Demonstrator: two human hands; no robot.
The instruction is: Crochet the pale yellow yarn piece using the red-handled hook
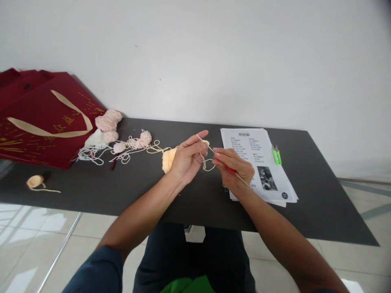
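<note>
My left hand [190, 158] pinches a small cream crochet piece [205, 143], with yarn running over its raised index finger. In my right hand [233, 165] is a crochet hook [231, 169] with a red grip, its thin metal tip pointing at the crochet piece. The fingers of the left hand partly hide the piece. A loose strand of cream yarn [209, 167] hangs between the two hands. Just behind the left wrist a pale yellow yarn ball [169, 159] lies on the dark table [195, 211].
Printed sheets [253, 142] lie at the right under green thread snips [276, 155]. Pink yarn [108, 120] and tangled white yarn [95, 142] rest beside a dark red gift bag [39, 118]. A small cream crocheted cup [36, 181] sits far left. A white wall [195, 61] rises behind.
</note>
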